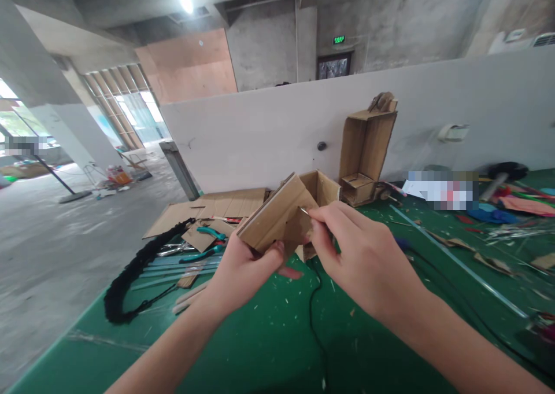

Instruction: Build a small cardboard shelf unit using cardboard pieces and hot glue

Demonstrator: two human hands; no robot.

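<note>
My left hand (255,261) is closed around the lower left side of a cardboard piece (277,214), its thumb on the near face. The piece is held tilted above the green table. My right hand (347,232) pinches a thin metal pin-like rod (304,211) between thumb and fingertips. The rod's tip meets the face of the cardboard; whether it goes through, I cannot tell. A small dark hole shows lower on that face. Just behind stands an open cardboard box (328,191), partly hidden by the piece and my right hand.
A taller cardboard structure (366,145) stands against the white partition (260,128). At left on the green table (269,336) lie teal-handled pliers (210,232), pale blue strips and a fuzzy black band (117,290). A black cord runs down the middle; scraps litter the right.
</note>
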